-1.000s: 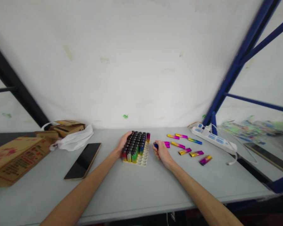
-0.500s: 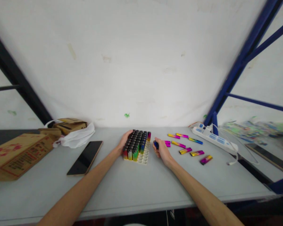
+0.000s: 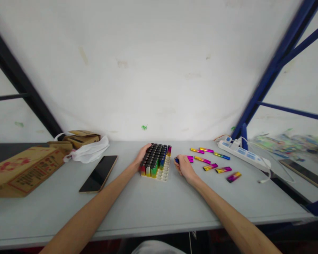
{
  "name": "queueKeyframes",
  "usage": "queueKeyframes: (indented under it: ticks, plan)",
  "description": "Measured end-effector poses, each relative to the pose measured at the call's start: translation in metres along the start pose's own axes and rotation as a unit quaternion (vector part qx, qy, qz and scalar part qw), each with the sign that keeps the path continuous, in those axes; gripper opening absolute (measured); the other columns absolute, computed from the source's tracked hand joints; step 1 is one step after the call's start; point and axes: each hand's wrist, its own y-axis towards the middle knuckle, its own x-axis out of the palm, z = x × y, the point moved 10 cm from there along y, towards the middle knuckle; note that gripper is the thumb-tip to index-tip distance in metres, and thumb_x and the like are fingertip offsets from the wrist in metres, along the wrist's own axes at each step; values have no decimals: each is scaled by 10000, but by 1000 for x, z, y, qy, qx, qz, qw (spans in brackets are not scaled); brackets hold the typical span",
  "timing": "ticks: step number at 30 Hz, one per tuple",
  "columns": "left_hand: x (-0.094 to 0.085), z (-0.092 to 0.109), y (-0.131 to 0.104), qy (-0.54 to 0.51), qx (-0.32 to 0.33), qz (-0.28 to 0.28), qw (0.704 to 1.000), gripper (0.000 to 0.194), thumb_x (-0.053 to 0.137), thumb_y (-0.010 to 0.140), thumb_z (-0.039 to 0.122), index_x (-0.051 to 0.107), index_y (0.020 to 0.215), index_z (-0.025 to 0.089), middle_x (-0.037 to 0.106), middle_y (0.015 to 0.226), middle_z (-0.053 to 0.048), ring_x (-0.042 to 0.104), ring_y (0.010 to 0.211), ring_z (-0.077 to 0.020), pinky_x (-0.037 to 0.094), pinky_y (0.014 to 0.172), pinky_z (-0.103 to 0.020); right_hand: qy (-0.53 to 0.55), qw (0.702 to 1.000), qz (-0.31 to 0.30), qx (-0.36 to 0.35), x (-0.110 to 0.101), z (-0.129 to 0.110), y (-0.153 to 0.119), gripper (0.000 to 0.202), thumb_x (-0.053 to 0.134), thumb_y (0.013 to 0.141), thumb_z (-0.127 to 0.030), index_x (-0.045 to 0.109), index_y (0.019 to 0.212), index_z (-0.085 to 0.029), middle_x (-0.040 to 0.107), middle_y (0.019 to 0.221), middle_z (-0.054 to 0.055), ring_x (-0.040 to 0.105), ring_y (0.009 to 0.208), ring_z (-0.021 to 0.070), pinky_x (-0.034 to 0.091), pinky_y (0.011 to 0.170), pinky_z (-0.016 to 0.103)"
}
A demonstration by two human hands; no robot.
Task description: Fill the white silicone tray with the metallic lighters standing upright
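A white tray point(image 3: 163, 175) with round holes stands in the middle of the table. Several shiny lighters point(image 3: 153, 163) with black tops fill most of it upright, while holes along its right and near side show bare. My left hand point(image 3: 141, 157) is closed against the tray's left side, its fingers partly hidden behind the lighters. To the right of the tray, my right hand point(image 3: 184, 166) grips a dark blue lighter point(image 3: 177, 160), mostly covered by the fingers. Beyond that hand lie several loose metallic pink, yellow and blue lighters point(image 3: 210, 167).
A phone point(image 3: 99, 174) lies left of my left forearm. Farther left are a cardboard box point(image 3: 29, 169) and a white plastic bag point(image 3: 88, 151). A power strip point(image 3: 245, 154) with cables sits at the right, beside a blue metal frame post point(image 3: 265, 84).
The view has shifted slightly. My right hand has turned a little, and less of the blue lighter shows in it. My left hand stays at the tray.
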Motion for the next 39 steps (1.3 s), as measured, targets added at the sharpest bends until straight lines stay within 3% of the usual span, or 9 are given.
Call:
queueKeyframes:
  ticks: [3,8,14,17,19,23,29,35,39]
  plan:
    - [-1,3,0,5,15,2,1000,236,725,705,406,678,775,185,754,790,-15,708,856,-243,523,816,-322,11,1000,-7,1,1,1,-1,434,321,924,-398,341,523,-234,319,429,-47,276,405,107,235,429,255]
    - [-3,4,5,8,42,-3,999,245,733,693,395,684,807,184,757,830,-15,701,878,-234,512,850,-318,62,997,-27,22,8,1,1,522,362,912,-654,480,655,-216,287,483,-74,235,396,99,201,405,252]
    - [-4,-2,13,2,38,-19,999,280,724,690,419,681,812,171,736,768,-6,690,795,-219,510,834,-326,13,990,-56,-126,7,-36,-5,497,377,942,-655,594,980,-210,508,688,-15,495,597,147,415,561,271]
    - [0,-4,12,-4,23,-35,999,264,711,704,417,684,805,174,733,753,-3,682,758,-206,507,822,-315,-103,973,-23,-206,-2,-55,-15,397,490,938,-573,639,938,-206,608,860,48,577,810,188,464,705,293]
    - [2,-5,10,-8,16,-42,999,247,709,709,413,679,783,180,731,746,0,678,749,-203,506,818,-311,-164,958,-2,-233,-5,-63,-20,349,580,903,-538,661,871,-200,628,849,52,578,805,193,457,713,293]
    - [2,-1,10,15,35,-47,998,255,721,702,422,669,783,185,736,772,-5,684,801,-221,504,832,-321,-171,964,-19,-201,1,-62,-23,359,617,885,-532,646,768,-195,628,631,9,547,593,162,419,606,276]
    - [-1,7,15,55,84,-40,994,293,747,667,436,652,790,189,728,789,-1,668,821,-215,494,822,-303,-175,968,-29,-177,17,-54,-21,400,646,861,-541,561,654,-209,643,572,14,547,513,163,375,538,263]
    - [-1,7,13,55,81,-37,994,319,743,661,453,662,820,189,727,806,1,663,838,-220,486,859,-317,-336,898,-59,-278,41,-69,-22,366,635,888,-530,610,725,-203,626,598,13,493,503,136,232,520,250]
    - [-4,8,15,59,88,-25,994,327,755,640,461,662,800,191,723,798,5,658,863,-228,474,876,-318,-447,852,-49,-268,47,-76,-24,393,623,884,-566,661,773,-191,699,700,58,572,562,156,256,543,254]
